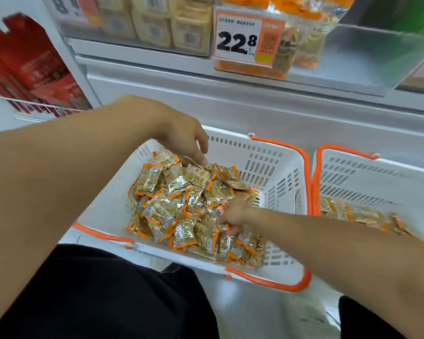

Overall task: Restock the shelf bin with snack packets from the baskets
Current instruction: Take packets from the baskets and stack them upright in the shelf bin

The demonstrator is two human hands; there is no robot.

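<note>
Both hands reached into the packets [181, 204] filling a basket [274, 167]: left grip [184, 138] loosely curled at 12 o'clock, right grip [233, 214] unclear at 4 o'clock.

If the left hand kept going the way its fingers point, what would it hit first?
Probably the heap of small orange-edged clear snack packets in the white plastic basket: the left hand points down with fingertips at the heap's top; contact is unclear.

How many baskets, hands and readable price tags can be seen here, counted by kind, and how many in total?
Baskets: 2, the near basket and the right basket, both white with orange handles, both holding snack packets.
Hands: 2, the left hand and the right hand, both in the near basket.
Readable price tags: 1, the price tag.
Total: 5
</note>
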